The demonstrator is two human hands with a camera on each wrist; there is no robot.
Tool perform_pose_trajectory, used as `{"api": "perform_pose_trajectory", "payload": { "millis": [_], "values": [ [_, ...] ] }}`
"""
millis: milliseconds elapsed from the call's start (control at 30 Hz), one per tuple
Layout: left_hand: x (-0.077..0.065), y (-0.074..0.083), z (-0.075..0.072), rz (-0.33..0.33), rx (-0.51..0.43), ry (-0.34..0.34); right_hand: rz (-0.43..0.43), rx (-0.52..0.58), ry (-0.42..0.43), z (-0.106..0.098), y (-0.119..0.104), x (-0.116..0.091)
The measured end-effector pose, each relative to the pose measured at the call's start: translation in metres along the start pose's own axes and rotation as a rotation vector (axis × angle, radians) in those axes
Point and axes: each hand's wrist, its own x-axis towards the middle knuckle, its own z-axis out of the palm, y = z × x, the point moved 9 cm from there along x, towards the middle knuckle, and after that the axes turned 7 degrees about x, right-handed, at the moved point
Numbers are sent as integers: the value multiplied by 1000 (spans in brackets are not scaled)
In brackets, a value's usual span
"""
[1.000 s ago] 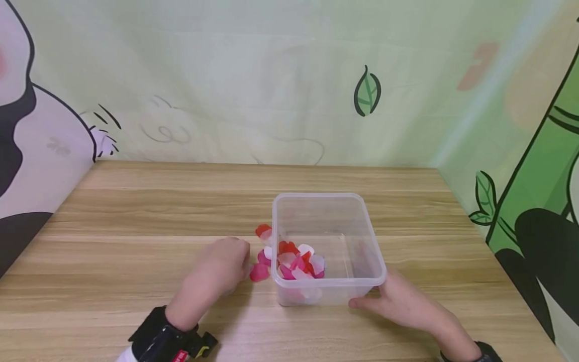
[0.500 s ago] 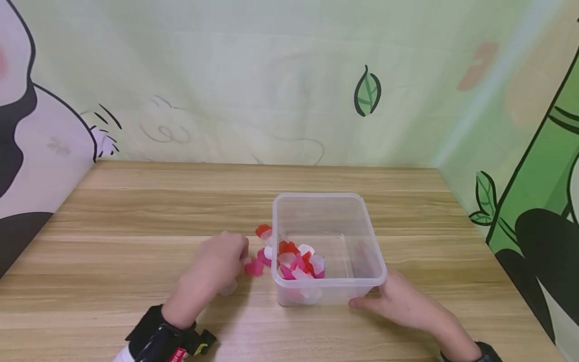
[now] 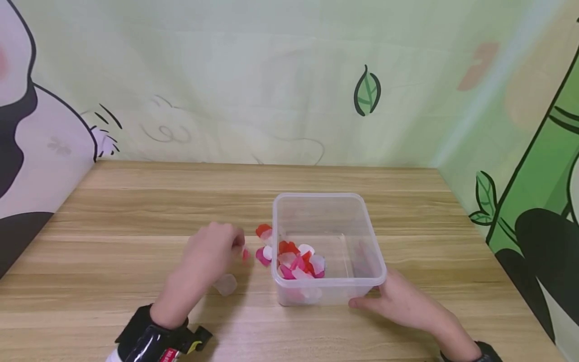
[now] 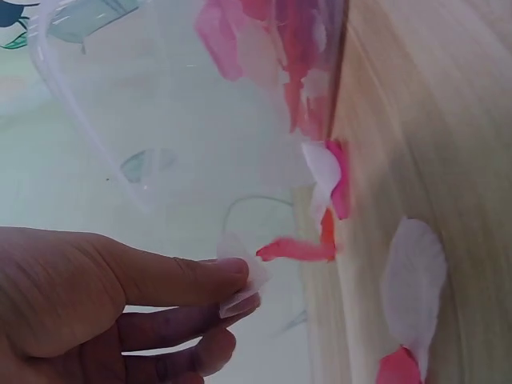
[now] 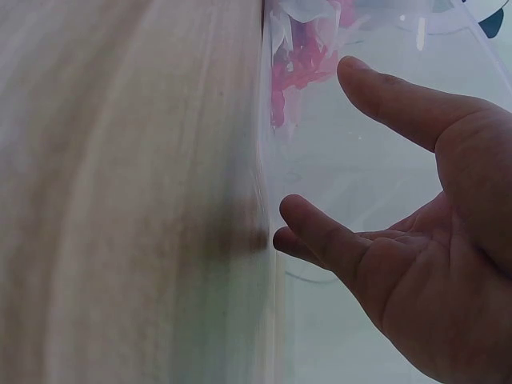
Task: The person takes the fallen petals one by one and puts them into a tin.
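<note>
In the left wrist view, my left hand pinches a thin pale petal between thumb and forefinger. It is over the table, left of a clear plastic box. Red, pink and white artificial petals lie in the box's near left part. A pink petal shows just beside the left fingertips, and a pale petal lies under that hand. My right hand is at the box's near right corner, thumb in front. Its fingers are spread apart in the right wrist view.
Against the box's left side lie a red petal and a magenta petal, with pale ones overlapping them. The wooden table runs back to a printed cloth backdrop.
My left hand has moved left and a little away from me. A pink petal near the box has shifted left, and a pale petal shows under the hand. The right hand and box stay put.
</note>
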Motion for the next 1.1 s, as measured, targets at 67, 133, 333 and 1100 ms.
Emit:
{"api": "perform_pose_trajectory", "payload": {
  "millis": [67, 133, 333, 1100],
  "values": [
    [0, 1, -3, 2, -7, 24, -3, 0, -1, 0, 0, 0],
    [-1, 2, -7, 5, -3, 44, 2, 4, 0, 0, 0, 0],
    [-1, 2, -10, 4, 0, 52, -5, -4, -2, 0, 0, 1],
    [-14, 27, -52, 147, -156, 483, 4, 12, -1, 0, 1, 0]
  ]
}}
